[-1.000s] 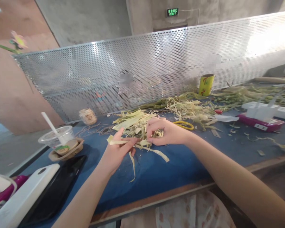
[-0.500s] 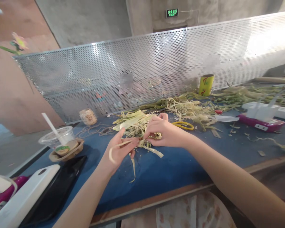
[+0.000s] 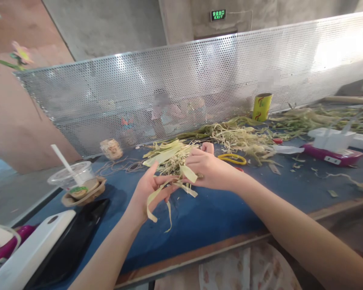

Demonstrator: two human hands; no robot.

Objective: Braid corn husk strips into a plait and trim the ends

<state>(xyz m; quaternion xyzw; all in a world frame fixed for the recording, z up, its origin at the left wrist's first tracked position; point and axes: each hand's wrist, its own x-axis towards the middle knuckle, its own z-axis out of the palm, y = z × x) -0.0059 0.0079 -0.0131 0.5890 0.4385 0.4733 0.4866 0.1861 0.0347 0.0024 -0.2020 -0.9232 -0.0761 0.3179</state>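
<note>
L hand (image 3: 145,191) & R hand (image 3: 207,169) both gripping pale leaf strips (image 3: 189,174), ctr of frame. Cup (image 3: 86,188) w/ straw (image 3: 63,159) mid-left; yellow tube (image 3: 262,107) upper rt.

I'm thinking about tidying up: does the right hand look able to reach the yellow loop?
Probably yes: the yellow loop lies close beside the right hand, mostly uncovered, though that hand is busy with pale strips.

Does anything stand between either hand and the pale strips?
Nothing visible does: the left hand and right hand are both at the pale strips. The leafy heap lies beyond, not between.
</note>
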